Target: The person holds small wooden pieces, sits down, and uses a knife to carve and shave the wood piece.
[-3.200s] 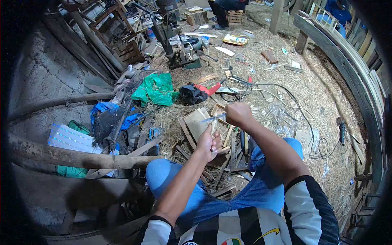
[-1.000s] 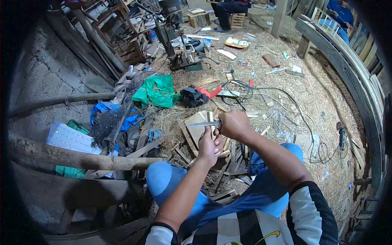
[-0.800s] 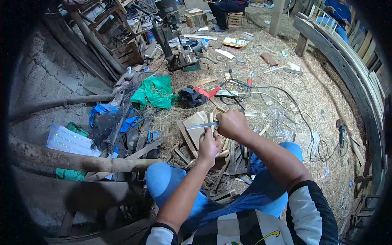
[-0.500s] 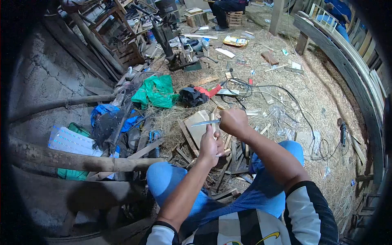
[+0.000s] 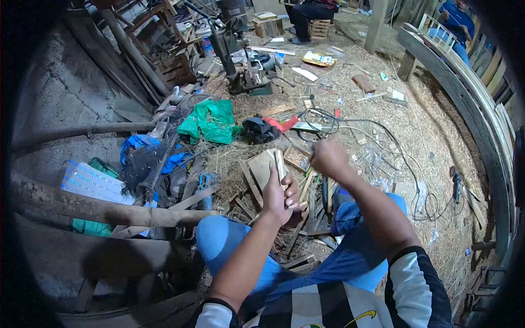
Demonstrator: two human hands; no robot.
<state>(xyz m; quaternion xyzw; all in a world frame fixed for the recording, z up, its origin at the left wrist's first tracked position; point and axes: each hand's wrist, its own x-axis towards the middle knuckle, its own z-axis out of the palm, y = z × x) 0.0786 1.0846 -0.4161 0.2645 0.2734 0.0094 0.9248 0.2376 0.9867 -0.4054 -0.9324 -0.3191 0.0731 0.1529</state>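
Over the gap between my knees, my left hand is closed around a narrow wooden stick. The stick points up and away from me, with my thumb laid along its side. To the right of it and slightly farther out is my right hand, curled into a fist and a little blurred. It stands apart from the stick. The thin knife seen in this fist a moment ago is hidden now. A pale flat board lies just beyond my left hand, and a small wooden frame lies between the two hands.
Wood scraps lie between my legs. A green plastic bag and a red-and-black tool lie ahead, with a black cable to the right. A long beam borders the right; a pole crosses the left. Two people sit farther back.
My right hand has moved right and slightly toward me, off the stick, and the knife blade has gone out of sight. My left hand still grips the stick, tipped a little more upright.
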